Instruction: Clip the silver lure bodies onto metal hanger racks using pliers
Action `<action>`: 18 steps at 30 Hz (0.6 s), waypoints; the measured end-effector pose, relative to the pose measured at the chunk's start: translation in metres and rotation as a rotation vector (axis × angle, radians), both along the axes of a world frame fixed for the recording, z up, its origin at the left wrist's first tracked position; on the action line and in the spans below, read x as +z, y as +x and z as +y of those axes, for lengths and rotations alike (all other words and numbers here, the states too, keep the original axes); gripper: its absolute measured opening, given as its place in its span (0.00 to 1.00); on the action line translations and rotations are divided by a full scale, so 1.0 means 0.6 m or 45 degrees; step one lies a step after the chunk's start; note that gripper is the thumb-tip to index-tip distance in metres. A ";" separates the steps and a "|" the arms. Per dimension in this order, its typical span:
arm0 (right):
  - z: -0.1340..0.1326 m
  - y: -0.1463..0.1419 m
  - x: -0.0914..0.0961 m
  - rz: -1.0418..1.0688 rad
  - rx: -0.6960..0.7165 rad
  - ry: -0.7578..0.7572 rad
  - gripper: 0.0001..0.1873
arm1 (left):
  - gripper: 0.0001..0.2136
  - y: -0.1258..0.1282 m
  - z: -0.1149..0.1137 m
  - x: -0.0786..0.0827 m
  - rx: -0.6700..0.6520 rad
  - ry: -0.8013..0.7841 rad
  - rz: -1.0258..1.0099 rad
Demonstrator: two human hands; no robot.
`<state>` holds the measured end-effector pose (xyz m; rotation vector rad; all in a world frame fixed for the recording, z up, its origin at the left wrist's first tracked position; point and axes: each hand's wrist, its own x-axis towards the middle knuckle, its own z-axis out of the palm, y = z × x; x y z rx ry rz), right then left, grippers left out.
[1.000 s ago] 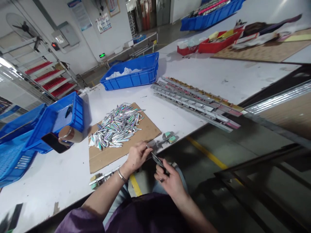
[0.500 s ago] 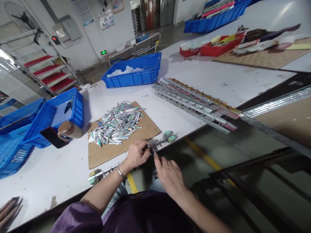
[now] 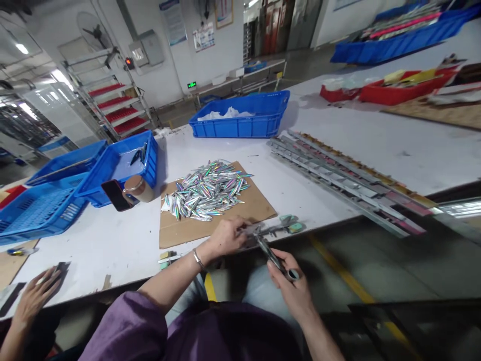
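At the table's front edge my left hand [image 3: 229, 235] is closed, with its fingertips pressed on a narrow metal fixture [image 3: 268, 229]. What it pinches there is too small to make out. My right hand [image 3: 291, 276] grips a dark, shiny metal tube-shaped tool [image 3: 272, 256] with a round hollow end. The tool's thin tip points up and left, to the fixture beside my left fingers. Green pads [image 3: 295, 227] sit at the fixture's right end. Just beyond my hands, a pile of shiny silver spindle-shaped pieces [image 3: 210, 190] lies on a cardboard sheet [image 3: 180, 234].
A jar [image 3: 139, 188] and a phone [image 3: 116, 195] stand left of the cardboard, by blue crates [image 3: 150, 170]. Another blue crate [image 3: 238, 130] holds white material. Long metal racks [image 3: 338, 180] lie to the right. Another person's hand [image 3: 37, 293] rests at the far left.
The view has swung left, so the table's things appear farther right. My right hand has turned, and the tool's hollow end now shows. My left hand stays at the fixture.
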<state>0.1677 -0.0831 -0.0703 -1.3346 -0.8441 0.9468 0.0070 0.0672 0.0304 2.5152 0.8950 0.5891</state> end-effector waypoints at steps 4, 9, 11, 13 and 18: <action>-0.036 -0.012 -0.008 0.035 -0.071 -0.127 0.28 | 0.10 -0.086 0.054 0.033 0.305 0.151 0.504; -0.042 -0.050 0.001 0.106 -0.126 -0.158 0.30 | 0.14 -0.139 0.092 0.044 0.125 0.274 0.925; -0.036 -0.063 0.009 0.118 -0.107 -0.142 0.29 | 0.15 -0.144 0.095 0.041 0.047 0.304 0.987; -0.031 -0.072 0.015 0.128 -0.096 -0.112 0.28 | 0.16 -0.150 0.096 0.037 0.010 0.325 0.982; -0.023 -0.090 0.019 0.290 -0.098 -0.046 0.27 | 0.21 -0.180 0.101 0.043 0.104 0.314 0.658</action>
